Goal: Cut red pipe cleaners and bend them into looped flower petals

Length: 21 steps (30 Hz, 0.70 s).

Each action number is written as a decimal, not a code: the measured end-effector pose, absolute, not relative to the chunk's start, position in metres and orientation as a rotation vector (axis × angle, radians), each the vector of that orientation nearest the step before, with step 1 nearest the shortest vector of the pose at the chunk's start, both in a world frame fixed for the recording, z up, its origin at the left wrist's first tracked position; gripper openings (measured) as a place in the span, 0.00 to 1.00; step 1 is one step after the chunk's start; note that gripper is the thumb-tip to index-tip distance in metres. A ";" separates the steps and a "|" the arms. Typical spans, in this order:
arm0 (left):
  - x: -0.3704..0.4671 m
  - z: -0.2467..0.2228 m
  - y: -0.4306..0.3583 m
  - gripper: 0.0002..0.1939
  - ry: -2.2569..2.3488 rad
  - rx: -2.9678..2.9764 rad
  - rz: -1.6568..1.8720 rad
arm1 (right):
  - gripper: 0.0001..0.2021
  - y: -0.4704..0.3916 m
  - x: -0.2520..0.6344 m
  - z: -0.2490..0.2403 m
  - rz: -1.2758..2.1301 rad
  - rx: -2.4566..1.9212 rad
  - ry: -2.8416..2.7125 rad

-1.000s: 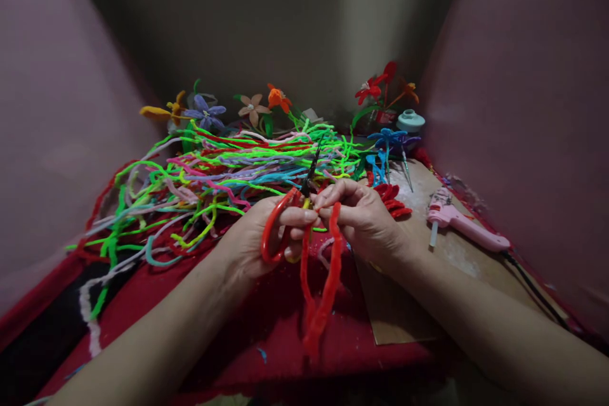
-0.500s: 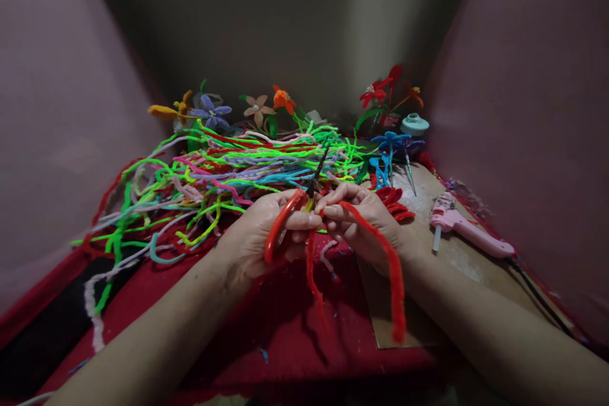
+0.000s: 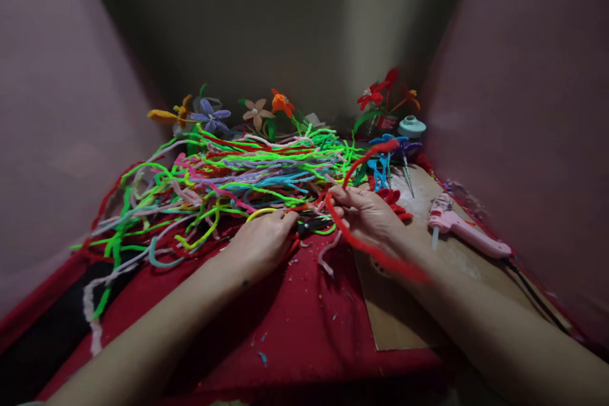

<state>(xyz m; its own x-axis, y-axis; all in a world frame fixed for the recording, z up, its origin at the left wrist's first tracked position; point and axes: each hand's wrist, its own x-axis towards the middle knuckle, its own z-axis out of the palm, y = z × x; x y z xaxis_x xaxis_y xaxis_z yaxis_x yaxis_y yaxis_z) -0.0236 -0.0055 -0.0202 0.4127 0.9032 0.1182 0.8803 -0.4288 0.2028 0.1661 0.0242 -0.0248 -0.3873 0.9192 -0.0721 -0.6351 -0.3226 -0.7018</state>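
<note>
My right hand (image 3: 364, 212) pinches a red fuzzy stem (image 3: 354, 238), whose two ends stretch out, one up toward the blue flowers and one blurred across my wrist. Lower and to the left, my left hand (image 3: 266, 238) is closed on the scissors (image 3: 311, 226), down at the near edge of the stem pile; only the dark metal part and a bit of red handle show past its fingers. A yellow stem (image 3: 261, 212) curves just above that hand. Red petal loops (image 3: 394, 203) lie behind my right hand.
Many colourful fuzzy stems (image 3: 238, 168) cover the table's middle and left. A pink glue gun (image 3: 469, 235) rests on a brown board (image 3: 399, 317) at right. Finished flowers (image 3: 209, 115) stand at the back, near a pale teal lid (image 3: 412, 127). Scraps dot the red cloth (image 3: 304, 330).
My left hand has moved down and left with the scissors, away from my right hand. The red stem has swung, with one end now pointing up and the other across my right wrist.
</note>
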 end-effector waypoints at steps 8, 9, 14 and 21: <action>-0.004 0.003 -0.018 0.21 1.395 2.128 0.906 | 0.10 0.015 0.159 -0.027 1.785 -0.715 -0.870; 0.000 0.005 -0.019 0.16 1.321 2.022 0.983 | 0.10 0.014 0.158 -0.027 1.783 -0.747 -0.890; 0.010 0.009 -0.015 0.10 1.188 1.392 1.116 | 0.11 0.010 0.158 -0.026 1.826 -0.798 -0.971; 0.005 0.001 0.000 0.14 1.123 1.093 1.140 | 0.10 0.008 0.158 -0.023 1.874 -0.862 -1.025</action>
